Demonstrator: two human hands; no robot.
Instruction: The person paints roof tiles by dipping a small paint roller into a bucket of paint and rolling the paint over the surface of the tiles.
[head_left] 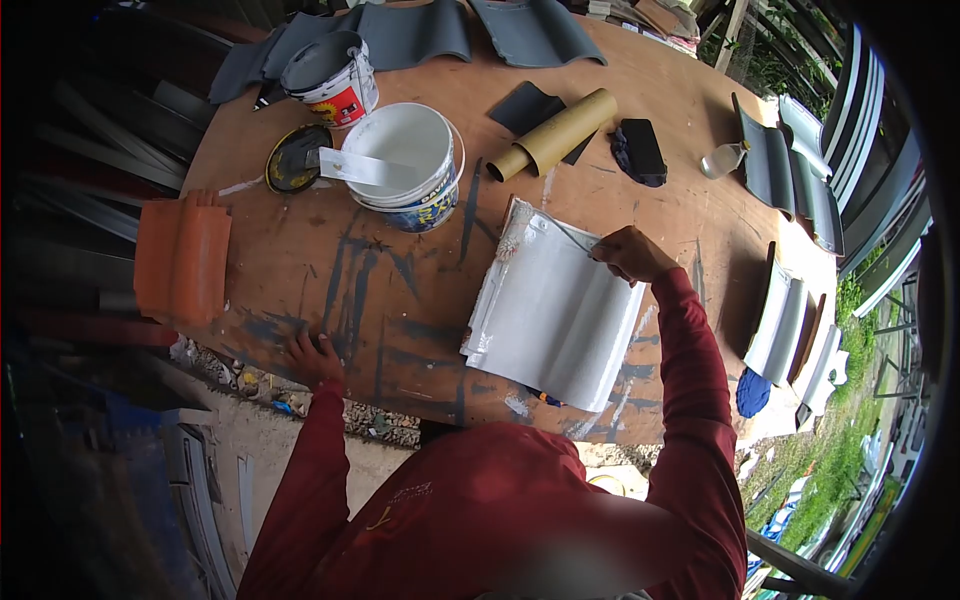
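A curved roof tile [560, 305] coated white lies on the wooden table in front of me. Its left edge looks rough, with white clumps near the upper corner. My right hand [632, 255] is closed at the tile's upper right corner, fingers bent down against it. A thin greyish strip runs along the top edge towards these fingers; what they hold is hidden. Flat near the table's front edge rests my left hand [314, 360], fingers apart and holding nothing. An orange ridged tile [182, 258] stands to its left.
A white bucket [405, 150] with a flat white scraper [365, 168] across it stands beyond my left hand. Behind are a smaller paint bucket [335, 85] and its lid [297, 160]. Sandpaper rolls [555, 135], a phone [642, 148], a bottle [722, 160] and grey tiles [415, 35] lie around.
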